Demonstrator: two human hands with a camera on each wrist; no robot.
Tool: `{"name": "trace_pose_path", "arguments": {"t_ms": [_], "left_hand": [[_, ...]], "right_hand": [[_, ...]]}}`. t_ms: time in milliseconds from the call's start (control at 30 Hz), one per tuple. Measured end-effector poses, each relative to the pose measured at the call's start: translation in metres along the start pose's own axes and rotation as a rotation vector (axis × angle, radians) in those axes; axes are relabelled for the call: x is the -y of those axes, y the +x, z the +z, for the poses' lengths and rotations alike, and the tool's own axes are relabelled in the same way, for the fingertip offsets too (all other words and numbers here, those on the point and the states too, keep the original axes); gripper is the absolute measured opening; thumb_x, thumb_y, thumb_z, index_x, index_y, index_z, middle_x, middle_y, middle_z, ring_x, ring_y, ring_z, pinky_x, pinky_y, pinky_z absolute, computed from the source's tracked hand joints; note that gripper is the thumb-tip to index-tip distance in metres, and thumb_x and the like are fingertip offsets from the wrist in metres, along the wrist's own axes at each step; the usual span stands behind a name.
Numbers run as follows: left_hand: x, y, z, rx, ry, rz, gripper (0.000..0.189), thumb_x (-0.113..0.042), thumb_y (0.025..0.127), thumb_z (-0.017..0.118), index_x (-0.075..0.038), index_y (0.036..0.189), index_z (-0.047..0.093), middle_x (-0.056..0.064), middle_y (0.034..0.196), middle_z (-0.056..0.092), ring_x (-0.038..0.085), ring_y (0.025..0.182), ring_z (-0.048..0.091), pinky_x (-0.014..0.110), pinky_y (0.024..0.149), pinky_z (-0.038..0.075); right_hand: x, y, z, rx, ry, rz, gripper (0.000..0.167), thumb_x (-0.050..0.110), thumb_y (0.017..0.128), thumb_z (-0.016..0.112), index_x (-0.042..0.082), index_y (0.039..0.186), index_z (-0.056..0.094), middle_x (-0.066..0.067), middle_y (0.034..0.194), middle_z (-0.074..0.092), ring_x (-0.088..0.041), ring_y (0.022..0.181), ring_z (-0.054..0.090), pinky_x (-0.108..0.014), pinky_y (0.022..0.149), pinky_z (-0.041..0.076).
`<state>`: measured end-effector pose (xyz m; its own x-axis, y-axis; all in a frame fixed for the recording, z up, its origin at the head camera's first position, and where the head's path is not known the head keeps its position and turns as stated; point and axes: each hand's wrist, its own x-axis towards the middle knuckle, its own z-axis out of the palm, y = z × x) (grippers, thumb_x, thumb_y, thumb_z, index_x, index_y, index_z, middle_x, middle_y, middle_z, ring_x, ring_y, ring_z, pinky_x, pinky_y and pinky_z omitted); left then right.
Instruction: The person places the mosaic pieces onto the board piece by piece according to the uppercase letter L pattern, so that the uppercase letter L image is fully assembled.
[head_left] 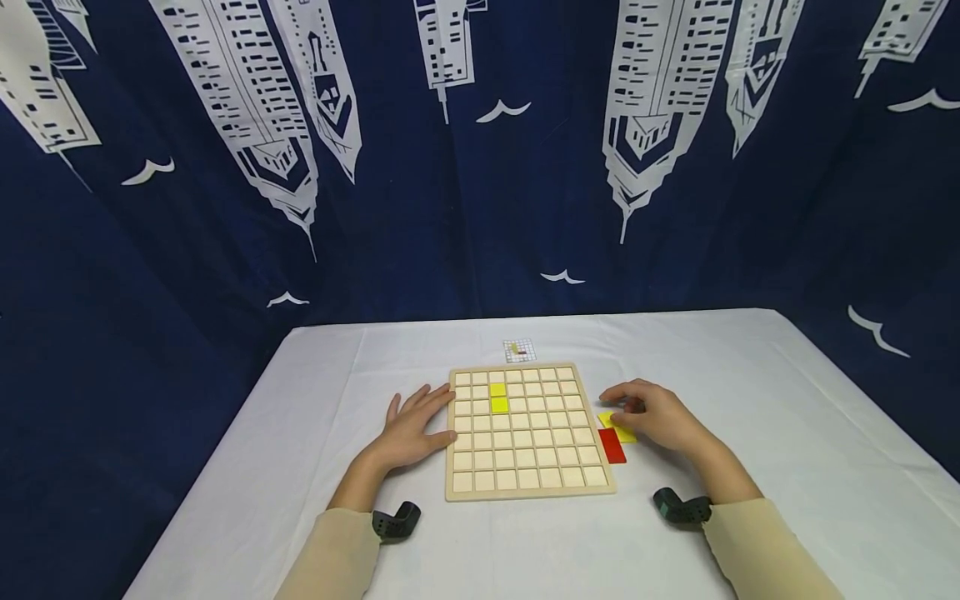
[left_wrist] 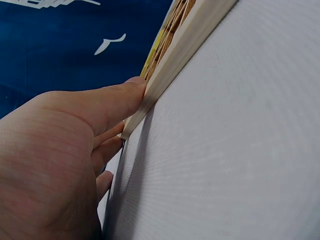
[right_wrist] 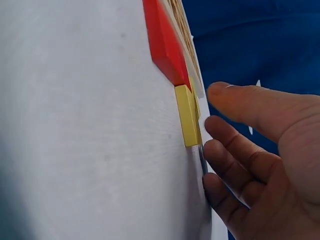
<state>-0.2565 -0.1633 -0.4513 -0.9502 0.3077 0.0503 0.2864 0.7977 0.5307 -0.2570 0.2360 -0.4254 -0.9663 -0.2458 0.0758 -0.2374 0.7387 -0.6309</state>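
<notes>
A wooden grid board (head_left: 525, 497) lies on the white table, with two yellow squares (head_left: 498, 397) set in neighbouring cells of one column. My left hand (head_left: 411, 433) rests against the board's left edge, fingers spread and thumb (left_wrist: 117, 100) touching the rim. Beyond the right edge lie a red block (head_left: 612, 447) and yellow blocks (head_left: 627, 436), end to end in the right wrist view. My right hand (head_left: 660, 417) hovers over the yellow ones with fingers loosely bent. In the right wrist view a gap shows between its thumb (right_wrist: 245, 102) and the nearer yellow block (right_wrist: 188, 117).
A small printed grid card (head_left: 519, 350) lies just beyond the board's far edge. Dark trackers (head_left: 396, 522) are strapped at both wrists. Behind the white table (head_left: 247, 467) hangs a navy curtain (head_left: 480, 208) with white building prints.
</notes>
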Motion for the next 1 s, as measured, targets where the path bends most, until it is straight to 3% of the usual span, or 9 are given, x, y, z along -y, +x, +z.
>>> {"name": "trace_pose_path", "arguments": {"t_ms": [300, 667, 1000], "left_hand": [[0.0005, -0.0003, -0.0002, -0.006, -0.009, -0.003, 0.066, -0.034, 0.091, 0.069, -0.020, 0.151, 0.045, -0.002, 0.164, 0.034, 0.031, 0.156, 0.017, 0.063, 0.123, -0.008], [0.0004, 0.0002, -0.0002, 0.000, -0.012, 0.000, 0.067, -0.035, 0.091, 0.069, -0.020, 0.151, 0.045, -0.002, 0.164, 0.034, 0.030, 0.157, 0.016, 0.063, 0.123, -0.009], [0.0011, 0.0004, 0.0011, -0.006, -0.012, 0.002, 0.067, -0.034, 0.091, 0.069, -0.020, 0.151, 0.045, -0.002, 0.164, 0.034, 0.031, 0.156, 0.017, 0.064, 0.123, -0.008]], "right_hand": [[-0.0045, -0.0003, 0.0036, -0.003, 0.021, -0.026, 0.024, 0.010, 0.089, 0.072, 0.013, 0.113, 0.074, -0.006, 0.105, 0.065, -0.018, 0.089, 0.052, -0.021, 0.070, 0.044], [-0.0087, 0.0001, 0.0075, -0.062, -0.023, -0.035, 0.019, 0.007, 0.090, 0.071, 0.017, 0.104, 0.078, -0.005, 0.105, 0.068, -0.017, 0.085, 0.052, -0.022, 0.071, 0.046], [-0.0110, 0.0006, 0.0060, -0.027, -0.032, -0.022, 0.019, 0.011, 0.090, 0.071, 0.014, 0.108, 0.077, -0.006, 0.111, 0.067, -0.018, 0.093, 0.055, -0.021, 0.077, 0.050]]}}
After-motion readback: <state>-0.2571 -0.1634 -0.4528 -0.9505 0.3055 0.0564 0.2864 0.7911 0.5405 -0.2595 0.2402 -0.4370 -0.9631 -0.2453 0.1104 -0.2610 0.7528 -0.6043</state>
